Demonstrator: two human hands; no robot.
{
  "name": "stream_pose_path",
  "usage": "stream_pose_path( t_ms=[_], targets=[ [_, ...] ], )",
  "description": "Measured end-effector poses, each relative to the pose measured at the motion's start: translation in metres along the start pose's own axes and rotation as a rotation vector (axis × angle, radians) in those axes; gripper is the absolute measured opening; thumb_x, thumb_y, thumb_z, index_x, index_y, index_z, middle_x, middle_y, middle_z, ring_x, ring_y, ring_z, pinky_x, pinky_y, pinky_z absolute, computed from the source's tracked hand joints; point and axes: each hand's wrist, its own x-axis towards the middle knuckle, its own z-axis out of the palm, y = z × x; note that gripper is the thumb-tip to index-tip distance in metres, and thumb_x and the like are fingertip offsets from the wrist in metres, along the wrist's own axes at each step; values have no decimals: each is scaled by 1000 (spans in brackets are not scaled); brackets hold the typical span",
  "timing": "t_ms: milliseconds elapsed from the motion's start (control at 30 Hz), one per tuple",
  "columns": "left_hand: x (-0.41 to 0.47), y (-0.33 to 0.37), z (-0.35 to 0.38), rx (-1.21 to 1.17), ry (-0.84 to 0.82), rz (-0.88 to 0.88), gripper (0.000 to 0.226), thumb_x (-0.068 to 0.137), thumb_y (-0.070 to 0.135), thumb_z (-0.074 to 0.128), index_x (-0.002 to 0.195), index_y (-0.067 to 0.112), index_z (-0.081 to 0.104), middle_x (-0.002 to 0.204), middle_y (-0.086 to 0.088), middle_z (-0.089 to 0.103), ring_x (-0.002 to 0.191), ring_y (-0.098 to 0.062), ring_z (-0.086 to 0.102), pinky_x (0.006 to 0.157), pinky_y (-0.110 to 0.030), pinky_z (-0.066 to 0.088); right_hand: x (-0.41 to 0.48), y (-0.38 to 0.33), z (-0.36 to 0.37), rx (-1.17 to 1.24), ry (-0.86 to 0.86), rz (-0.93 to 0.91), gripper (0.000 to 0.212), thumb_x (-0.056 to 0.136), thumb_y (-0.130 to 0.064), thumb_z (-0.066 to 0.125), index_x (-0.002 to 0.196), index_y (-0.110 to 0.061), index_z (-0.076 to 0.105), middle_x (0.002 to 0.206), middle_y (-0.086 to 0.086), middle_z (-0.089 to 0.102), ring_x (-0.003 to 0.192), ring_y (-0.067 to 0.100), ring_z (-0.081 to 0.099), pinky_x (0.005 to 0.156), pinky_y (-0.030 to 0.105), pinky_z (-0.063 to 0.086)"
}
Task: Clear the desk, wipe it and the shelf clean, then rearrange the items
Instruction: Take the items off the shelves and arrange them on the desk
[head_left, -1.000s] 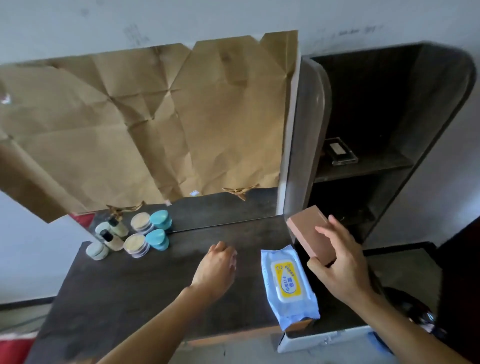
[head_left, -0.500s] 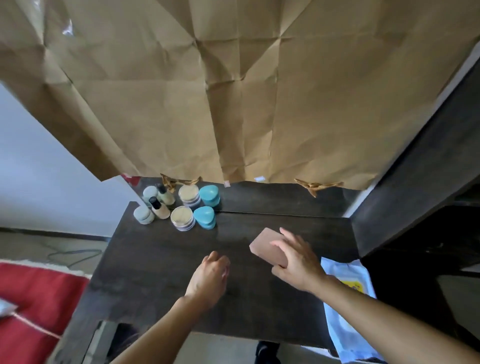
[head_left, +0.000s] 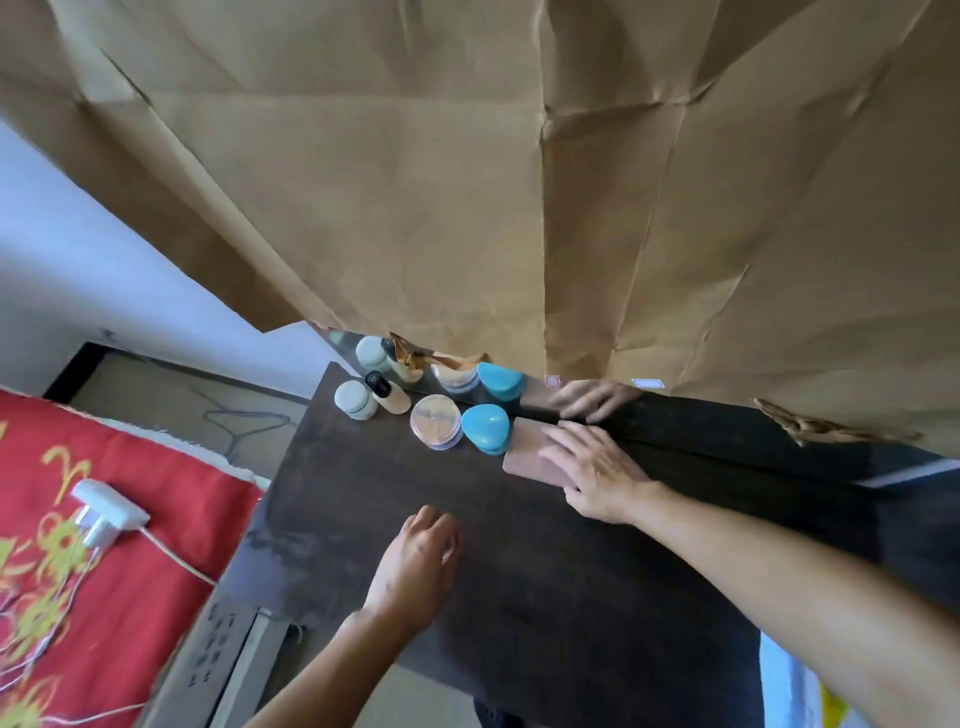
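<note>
**Hand holds pink box beside blue case at back of table**

Right hand (head_left: 592, 467), at centre right of the frame, lies over a pink box (head_left: 527, 457), fingers spread across its top and thumb at its near edge, holding it down on the dark table (head_left: 519, 613). The box lies flat near the table's back edge, its left end touching or just short of a blue heart-shaped case (head_left: 485, 428); which of the two cannot be told.

Left hand (head_left: 415, 566), lower centre, rests on the table with fingers loosely curled and nothing in it, well apart from the box.

Left of the blue case stands a clear jar (head_left: 435, 421), just beside it. Farther left, near the table's back left corner, a small bottle (head_left: 387, 397) with a black cap stands next to a pale green jar (head_left: 356, 399).

Behind the row runs the bottom strip of a mirror (head_left: 691, 418), which reflects the jars, the case and the right hand's fingers. Creased brown paper (head_left: 467, 182) covers the rest of the mirror and fills the upper frame; its lower edge is torn in two places.

At the lower right corner the edge of a light blue wipes pack (head_left: 784, 686) shows past the right forearm. At lower left a red cloth (head_left: 78, 597) with yellow embroidery carries a white charger (head_left: 106, 512) and its cord.
</note>
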Motion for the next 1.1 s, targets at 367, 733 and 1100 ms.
stream_pose_path(
  t_ms=[367,733,1100],
  targets=[
    [95,81,12,79,-69,250,18,92,22,59,110,22,57,111,7,54,99,-14,54,82,-23,49,-100,33,9,156,242,473,53,65,-22,76,116,-16,62,127,8,57,114,26,56,86,40,53],
    [174,138,100,434,-127,410,21,95,20,44,114,17,51,112,-6,57,108,-27,52,93,-35,35,-191,49,32,51,215,702,46,64,-27,75,107,-16,65,125,9,58,112,28,57,77,39,55],
    [133,139,68,281,-5,384,25,65,10,73,88,13,64,89,-10,60,82,-35,59,71,-41,49,-191,43,26,49,218,705,44,68,-28,73,110,-17,62,127,11,56,112,32,56,75,42,55]
  ],
)
